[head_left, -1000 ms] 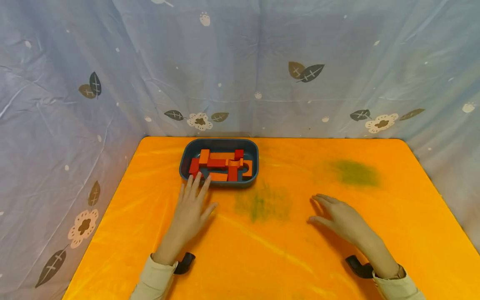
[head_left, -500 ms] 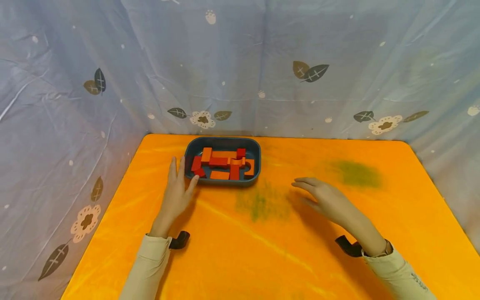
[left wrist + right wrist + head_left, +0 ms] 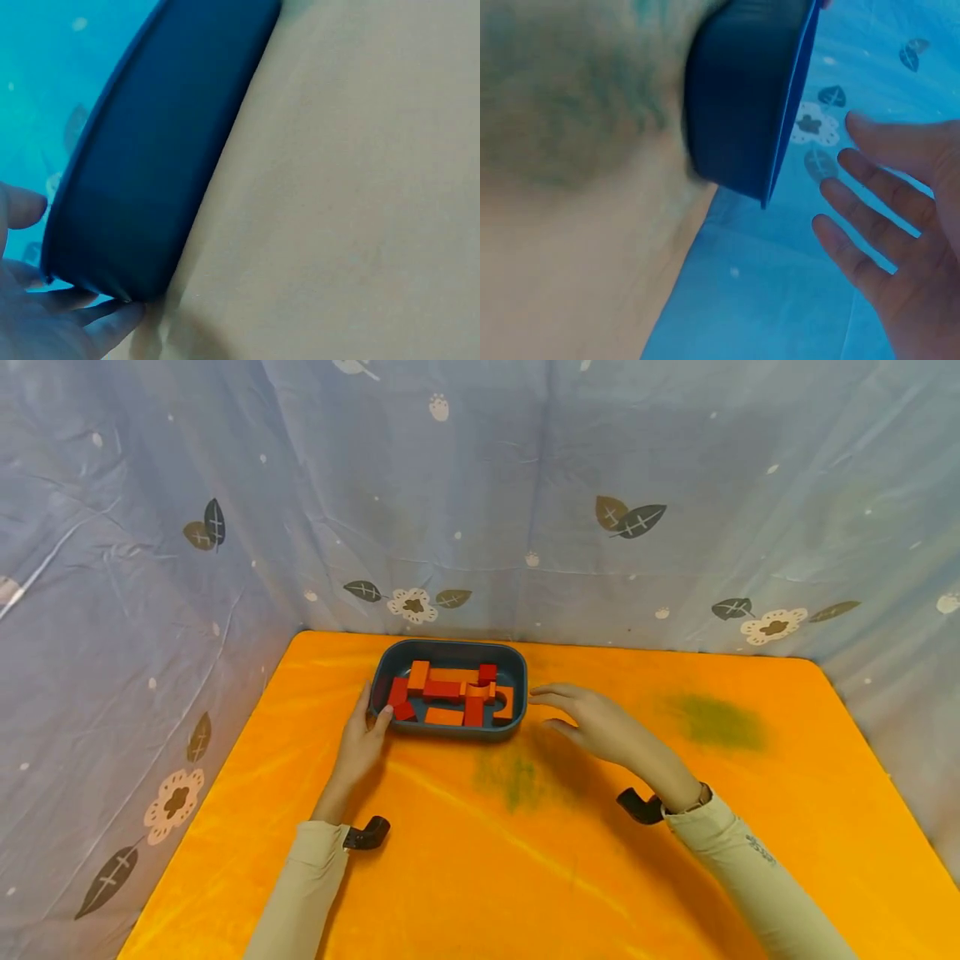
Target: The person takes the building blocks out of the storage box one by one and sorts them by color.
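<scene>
A dark blue-grey bin (image 3: pixel 450 734) sits at the back left of the table, holding several orange blocks (image 3: pixel 444 717) and red blocks (image 3: pixel 442 691). One orange block (image 3: pixel 504 703) has an arched cutout. My left hand (image 3: pixel 360 747) is at the bin's left end. In the left wrist view, its fairly straight fingers (image 3: pixel 112 326) touch the outer end wall, while the thumb lies beside the rim. To the bin's right, my right hand (image 3: pixel 588 718) reaches toward it with spread, slightly bent fingers. The right wrist view shows a gap between that hand (image 3: pixel 907 232) and the bin (image 3: pixel 742 97).
A yellow-orange cloth (image 3: pixel 480 860) with greenish patches covers the table. A pale blue patterned curtain (image 3: pixel 465 485) hangs close behind the bin and along the left side. Black wrist-worn devices (image 3: pixel 367 833) project inward from both wrists.
My left hand has shifted from the bin's front left corner to its left end. My right hand has moved left and forward, close to the right end. The bin stays on the table.
</scene>
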`<state>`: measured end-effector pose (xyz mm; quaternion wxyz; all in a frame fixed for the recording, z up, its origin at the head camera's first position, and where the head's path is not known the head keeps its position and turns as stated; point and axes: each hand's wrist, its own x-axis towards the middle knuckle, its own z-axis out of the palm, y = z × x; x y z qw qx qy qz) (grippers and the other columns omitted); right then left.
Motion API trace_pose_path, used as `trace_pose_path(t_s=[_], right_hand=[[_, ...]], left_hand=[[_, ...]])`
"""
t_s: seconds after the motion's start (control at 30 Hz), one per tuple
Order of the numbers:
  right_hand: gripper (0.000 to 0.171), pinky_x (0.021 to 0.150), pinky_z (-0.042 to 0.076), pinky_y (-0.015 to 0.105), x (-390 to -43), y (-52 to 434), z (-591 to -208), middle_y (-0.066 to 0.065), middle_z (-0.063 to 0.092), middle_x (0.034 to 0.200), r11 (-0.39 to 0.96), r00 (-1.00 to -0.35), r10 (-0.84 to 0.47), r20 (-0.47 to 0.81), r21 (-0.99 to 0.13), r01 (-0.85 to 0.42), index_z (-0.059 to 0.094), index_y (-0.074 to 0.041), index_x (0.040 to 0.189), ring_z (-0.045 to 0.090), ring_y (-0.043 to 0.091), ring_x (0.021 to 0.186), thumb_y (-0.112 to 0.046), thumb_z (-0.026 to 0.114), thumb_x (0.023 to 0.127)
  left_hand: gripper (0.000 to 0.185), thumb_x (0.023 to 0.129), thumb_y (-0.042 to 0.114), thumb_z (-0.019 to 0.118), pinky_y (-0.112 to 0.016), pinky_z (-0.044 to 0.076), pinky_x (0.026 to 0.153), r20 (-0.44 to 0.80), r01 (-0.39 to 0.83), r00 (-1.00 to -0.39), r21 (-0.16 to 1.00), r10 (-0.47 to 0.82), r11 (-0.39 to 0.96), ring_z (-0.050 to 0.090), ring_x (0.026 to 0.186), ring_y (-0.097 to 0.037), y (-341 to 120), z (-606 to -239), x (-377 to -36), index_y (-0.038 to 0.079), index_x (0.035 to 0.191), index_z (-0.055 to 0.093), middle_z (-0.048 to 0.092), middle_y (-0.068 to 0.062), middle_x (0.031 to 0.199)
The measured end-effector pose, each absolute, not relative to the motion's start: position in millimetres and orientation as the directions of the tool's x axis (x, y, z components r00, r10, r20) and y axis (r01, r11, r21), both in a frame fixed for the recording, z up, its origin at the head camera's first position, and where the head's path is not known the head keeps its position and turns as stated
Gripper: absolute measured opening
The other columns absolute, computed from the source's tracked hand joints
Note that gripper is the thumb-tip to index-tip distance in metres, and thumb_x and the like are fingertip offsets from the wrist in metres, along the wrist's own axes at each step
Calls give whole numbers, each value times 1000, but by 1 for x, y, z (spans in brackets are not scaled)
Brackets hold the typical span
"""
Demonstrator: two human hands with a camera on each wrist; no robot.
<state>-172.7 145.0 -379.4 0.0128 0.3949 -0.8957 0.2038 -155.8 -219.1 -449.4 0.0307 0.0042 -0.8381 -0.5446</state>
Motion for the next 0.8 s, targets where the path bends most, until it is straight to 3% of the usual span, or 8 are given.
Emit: trace_pose_path(t_s=[0.17, 0.27, 0.4, 0.57, 0.8], right_hand=[[44, 97, 50, 42, -201, 117, -377, 9, 63, 127, 575, -647, -750, 137, -351, -739, 67, -5, 123, 59, 29, 118, 19, 55, 88], [47, 95, 52, 41, -218, 103, -376, 10, 67, 120, 558, -623, -775, 104, -348, -753, 70, -2, 118, 62, 28, 113, 24, 52, 84], [39, 89, 54, 39, -236, 87, -378, 11, 70, 111, 573, -602, -798, 39, -260, -777, 73, -1, 111, 66, 28, 104, 22, 57, 83], [34, 81, 57, 37, -247, 72, -385, 7, 72, 107, 638, -634, -770, -71, -111, -762, 75, -7, 108, 67, 25, 97, 14, 62, 86], [28, 75, 56, 34, -249, 60, -389, 6, 71, 102, 658, -653, -753, -89, -64, -750, 77, -10, 103, 66, 25, 90, 10, 65, 87]], left_hand=[[64, 106, 13, 39, -47, 12, 120, 29, 10, -999, 922, -44, 388, 6, 149, -29, -221, -452, -158, -1, 156, 2, 4, -19, 162], [62, 107, 13, 36, -47, 9, 120, 9, -9, -999, 920, -44, 392, 4, 149, -28, -218, -450, -157, 2, 157, 1, 3, -18, 163], [61, 107, 13, 35, -47, 10, 120, 2, -12, -999, 923, -38, 384, 4, 149, -27, -215, -451, -157, 2, 157, 1, 3, -17, 163], [62, 107, 15, 34, -48, 10, 120, -11, -25, -999, 919, -38, 394, 5, 149, -28, -213, -451, -155, 3, 157, 0, 2, -14, 163], [62, 107, 13, 33, -48, 11, 120, 10, -3, -999, 919, -31, 395, 6, 149, -29, -218, -450, -156, 1, 156, -2, 4, -17, 163]])
